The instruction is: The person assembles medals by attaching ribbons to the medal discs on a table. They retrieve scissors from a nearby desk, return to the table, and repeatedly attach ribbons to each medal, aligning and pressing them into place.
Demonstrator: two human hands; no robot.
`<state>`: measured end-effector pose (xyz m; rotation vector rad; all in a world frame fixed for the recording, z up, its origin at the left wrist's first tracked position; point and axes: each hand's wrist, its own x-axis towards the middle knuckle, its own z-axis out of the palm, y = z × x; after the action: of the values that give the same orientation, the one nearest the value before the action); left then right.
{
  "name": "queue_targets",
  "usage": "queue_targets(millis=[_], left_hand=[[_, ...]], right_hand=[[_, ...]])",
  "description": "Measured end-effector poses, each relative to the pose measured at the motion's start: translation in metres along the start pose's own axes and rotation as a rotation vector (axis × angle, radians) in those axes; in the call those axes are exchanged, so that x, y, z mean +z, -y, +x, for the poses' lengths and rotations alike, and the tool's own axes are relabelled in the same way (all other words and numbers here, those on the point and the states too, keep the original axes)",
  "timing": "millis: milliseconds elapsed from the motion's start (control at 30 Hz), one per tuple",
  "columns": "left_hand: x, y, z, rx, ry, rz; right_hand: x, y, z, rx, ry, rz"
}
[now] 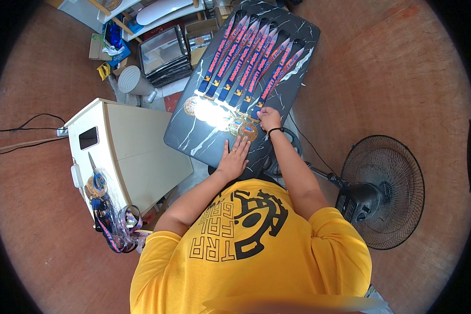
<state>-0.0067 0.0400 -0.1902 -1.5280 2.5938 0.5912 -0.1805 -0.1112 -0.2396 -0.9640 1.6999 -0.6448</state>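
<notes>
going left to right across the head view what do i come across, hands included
dark-screened phone → grey ribbed cylinder → leftmost gold medal → left hand → right hand → black fan

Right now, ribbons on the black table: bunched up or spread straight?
Spread straight: the ribbons lie side by side, medals at their near ends.
</notes>
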Motion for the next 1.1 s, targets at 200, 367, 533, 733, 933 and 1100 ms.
queue_targets(millis=[200, 367, 533, 733, 933, 1100], left_hand=[[-0.001, 0.000, 0.000, -0.003, 0.002, 0.006], [-0.002, 0.001, -0.001, -0.006, -0.009, -0.007], [-0.002, 0.001, -0.001, -0.002, -0.019, -0.024], [-0.003, 0.001, -0.001, -0.003, -0.036, -0.044], [-0.007, -0.003, -0.001, -0.001, -0.038, -0.061], [-0.008, -0.004, 0.001, 0.005, -0.040, -0.077]], right_hand=[[0.000, 0.003, 0.000, -0.014, 0.027, 0.002], [0.003, 0.003, 0.000, 0.005, -0.008, 0.023], [0.002, -0.005, 0.001, -0.194, -0.159, -0.167], [-0.002, -0.010, 0.002, -0.240, -0.201, -0.281], [-0.003, -0.006, 0.000, -0.200, -0.159, -0.182], [-0.002, -0.006, 0.000, -0.258, -0.176, -0.222]])
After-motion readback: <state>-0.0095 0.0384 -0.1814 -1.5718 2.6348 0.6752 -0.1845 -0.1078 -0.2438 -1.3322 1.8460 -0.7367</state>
